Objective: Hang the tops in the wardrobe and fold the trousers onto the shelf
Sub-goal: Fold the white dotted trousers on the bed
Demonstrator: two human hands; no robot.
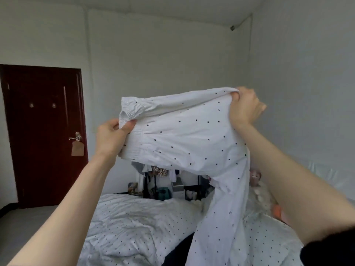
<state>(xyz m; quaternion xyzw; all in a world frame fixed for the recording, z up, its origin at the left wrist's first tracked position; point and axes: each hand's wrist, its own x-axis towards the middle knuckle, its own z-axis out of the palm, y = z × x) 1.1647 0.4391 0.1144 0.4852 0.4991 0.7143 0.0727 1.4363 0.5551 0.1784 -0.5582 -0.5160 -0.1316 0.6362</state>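
Both hands held the dotted trousers [184, 135] aloft over the bed [130, 227]; the left hand [111, 137] pinched the waistband, the right hand [244, 108] gripped the far edge. The legs hung down below the right hand; folding likely starts there.

Pale grey-white walls [172, 54] meet a white ceiling [192, 8], with a small camera [232, 27] mounted high in the far right corner. A dark red door [44, 131] with a metal handle [75, 137] and a hanging tag [77, 148] stands at the left. A bed [134, 223] in dotted white bedding fills the foreground above a grey floor [23, 223].
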